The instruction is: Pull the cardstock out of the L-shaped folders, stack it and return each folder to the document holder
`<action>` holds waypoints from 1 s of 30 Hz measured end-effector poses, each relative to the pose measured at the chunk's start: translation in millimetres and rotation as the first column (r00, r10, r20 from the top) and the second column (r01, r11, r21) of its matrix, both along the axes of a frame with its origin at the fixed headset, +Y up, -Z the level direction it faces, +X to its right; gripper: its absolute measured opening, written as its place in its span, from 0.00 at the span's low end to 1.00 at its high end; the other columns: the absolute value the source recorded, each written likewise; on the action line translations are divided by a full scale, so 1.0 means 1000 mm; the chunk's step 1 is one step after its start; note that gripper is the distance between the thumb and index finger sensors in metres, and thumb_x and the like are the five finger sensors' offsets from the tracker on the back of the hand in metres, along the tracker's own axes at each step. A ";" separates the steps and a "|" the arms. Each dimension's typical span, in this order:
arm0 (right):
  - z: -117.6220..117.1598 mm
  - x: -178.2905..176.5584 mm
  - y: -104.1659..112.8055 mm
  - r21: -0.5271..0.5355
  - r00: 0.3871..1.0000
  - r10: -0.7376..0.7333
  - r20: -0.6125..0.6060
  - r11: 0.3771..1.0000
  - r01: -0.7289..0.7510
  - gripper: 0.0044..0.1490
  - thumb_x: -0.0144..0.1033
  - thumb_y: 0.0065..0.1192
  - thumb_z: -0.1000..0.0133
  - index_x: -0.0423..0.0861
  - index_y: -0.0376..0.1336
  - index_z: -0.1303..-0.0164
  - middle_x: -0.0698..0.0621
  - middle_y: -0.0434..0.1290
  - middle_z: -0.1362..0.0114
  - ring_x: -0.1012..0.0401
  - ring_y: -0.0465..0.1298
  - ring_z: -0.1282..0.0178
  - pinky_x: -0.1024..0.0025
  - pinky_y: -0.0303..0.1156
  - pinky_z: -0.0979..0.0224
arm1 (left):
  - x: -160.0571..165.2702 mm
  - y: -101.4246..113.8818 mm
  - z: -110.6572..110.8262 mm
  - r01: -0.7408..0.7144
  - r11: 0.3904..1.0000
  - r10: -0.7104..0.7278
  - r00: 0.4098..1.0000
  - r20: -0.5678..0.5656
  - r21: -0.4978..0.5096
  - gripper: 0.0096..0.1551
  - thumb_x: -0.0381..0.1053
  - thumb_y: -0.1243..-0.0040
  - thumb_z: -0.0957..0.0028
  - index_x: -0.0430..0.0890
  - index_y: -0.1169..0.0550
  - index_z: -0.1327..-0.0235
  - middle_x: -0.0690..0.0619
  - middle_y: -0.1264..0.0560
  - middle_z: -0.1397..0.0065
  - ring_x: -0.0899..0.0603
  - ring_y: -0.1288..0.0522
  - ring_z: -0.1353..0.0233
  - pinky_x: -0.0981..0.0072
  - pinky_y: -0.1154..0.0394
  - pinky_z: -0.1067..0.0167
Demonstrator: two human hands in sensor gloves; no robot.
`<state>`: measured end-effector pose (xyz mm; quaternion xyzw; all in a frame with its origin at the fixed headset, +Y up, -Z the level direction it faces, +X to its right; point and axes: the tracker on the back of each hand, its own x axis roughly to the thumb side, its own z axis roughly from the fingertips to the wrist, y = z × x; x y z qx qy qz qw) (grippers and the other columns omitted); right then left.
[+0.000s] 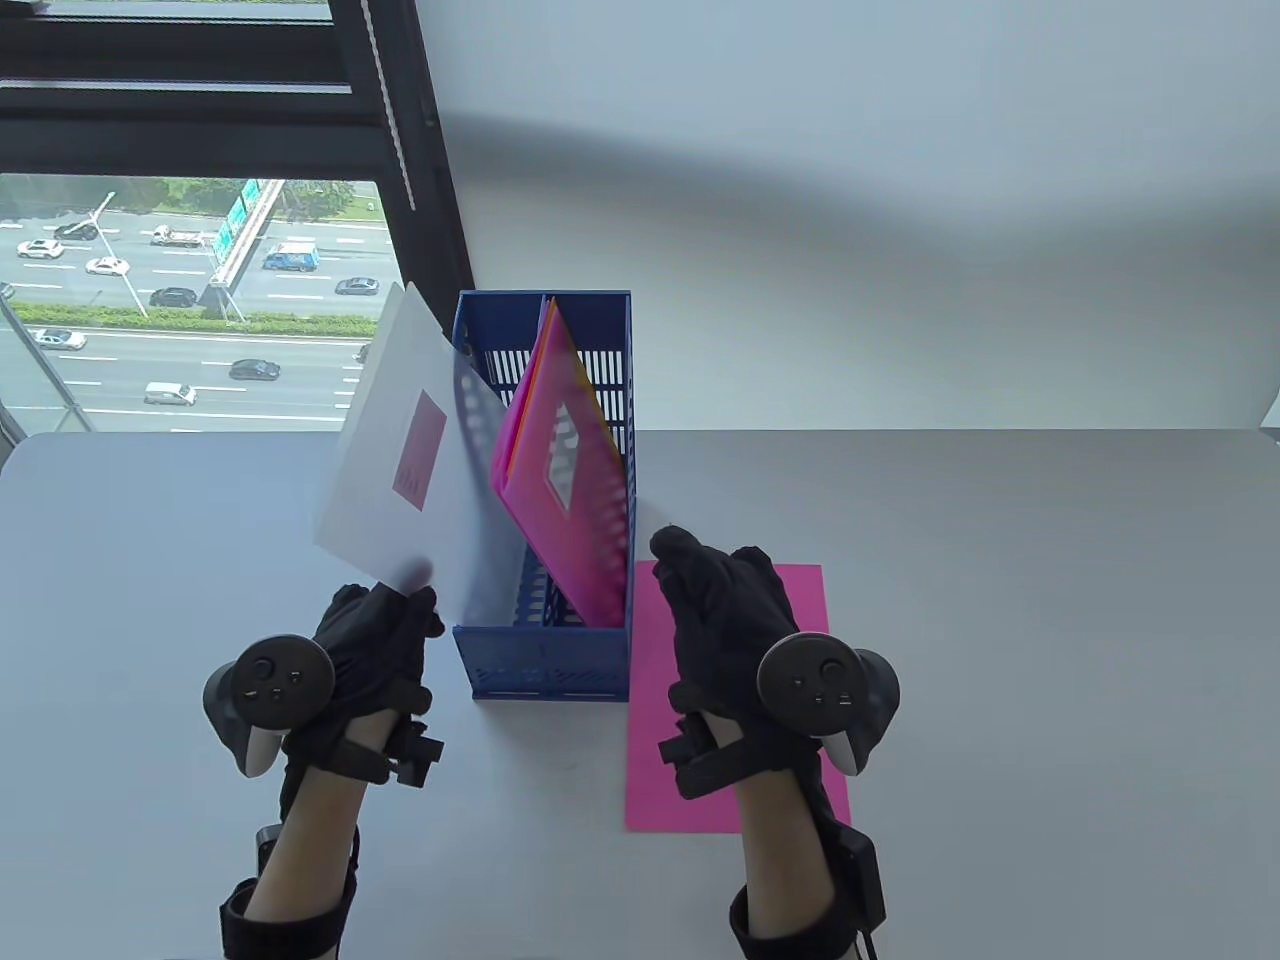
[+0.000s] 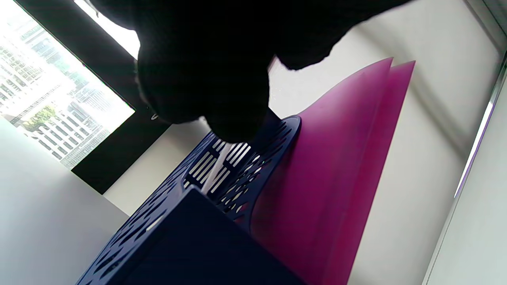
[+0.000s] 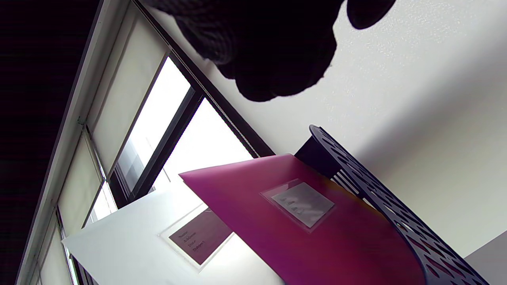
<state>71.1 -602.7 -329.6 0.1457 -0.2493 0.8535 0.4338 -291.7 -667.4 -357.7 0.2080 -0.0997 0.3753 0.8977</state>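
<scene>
— Grey table (image 1: 1000, 600), window behind. Left fingers?
— Pinching clear folder (image 1: 400, 460) at lower corner; left hand (image 1: 370, 650) beside blue document holder (image 1: 545, 660).
— Right hand (image 1: 730, 640)?
— Loosely curled, holding nothing, above pink cardstock (image 1: 800, 600).
— Remaining folders?
— Pink folder (image 1: 560, 470) leaning in holder.
— Risk?
— Likely: floppy sheet catching divider, tipping holder.
</scene>
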 end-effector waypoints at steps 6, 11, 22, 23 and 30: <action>-0.005 -0.012 -0.007 -0.035 0.999 0.053 -0.012 0.998 -0.053 0.26 0.45 0.61 0.33 0.56 0.63 0.24 0.56 0.75 0.29 0.58 0.76 0.38 0.46 0.54 0.15 | 0.000 -0.006 -0.004 -0.033 0.999 0.034 0.999 0.014 -0.027 0.27 0.52 0.43 0.36 0.36 0.20 0.34 0.49 0.14 0.51 0.36 0.16 0.46 0.36 0.39 0.28; -0.009 -0.027 -0.016 -0.075 0.995 0.103 0.001 0.992 -0.103 0.29 0.50 0.65 0.34 0.56 0.63 0.23 0.55 0.74 0.28 0.57 0.75 0.36 0.46 0.53 0.15 | -0.003 -0.006 -0.004 -0.047 0.998 0.047 0.999 0.013 -0.034 0.27 0.52 0.43 0.36 0.36 0.20 0.34 0.49 0.14 0.51 0.36 0.16 0.46 0.36 0.39 0.28; -0.024 -0.087 -0.045 -0.157 0.918 0.352 0.181 0.932 -0.327 0.42 0.60 0.66 0.36 0.57 0.54 0.16 0.53 0.63 0.17 0.52 0.68 0.24 0.45 0.52 0.15 | -0.004 -0.006 -0.004 -0.061 0.997 0.062 0.998 0.020 -0.042 0.27 0.52 0.43 0.36 0.37 0.20 0.34 0.49 0.15 0.50 0.36 0.16 0.46 0.36 0.40 0.28; -0.026 -0.089 -0.046 -0.165 0.916 0.358 0.183 0.929 -0.331 0.42 0.61 0.66 0.37 0.57 0.55 0.16 0.54 0.64 0.18 0.53 0.68 0.24 0.46 0.52 0.16 | -0.005 -0.006 -0.004 -0.061 0.997 0.062 0.998 0.021 -0.042 0.27 0.52 0.43 0.36 0.37 0.20 0.34 0.48 0.15 0.50 0.36 0.16 0.46 0.36 0.40 0.28; -0.041 -0.094 -0.056 -0.195 0.890 0.389 0.236 0.917 -0.349 0.40 0.61 0.65 0.36 0.58 0.56 0.17 0.55 0.66 0.20 0.54 0.70 0.26 0.47 0.54 0.16 | -0.006 -0.005 -0.004 -0.067 0.997 0.068 0.997 0.026 -0.040 0.27 0.53 0.43 0.36 0.37 0.20 0.34 0.48 0.15 0.50 0.36 0.17 0.46 0.36 0.40 0.28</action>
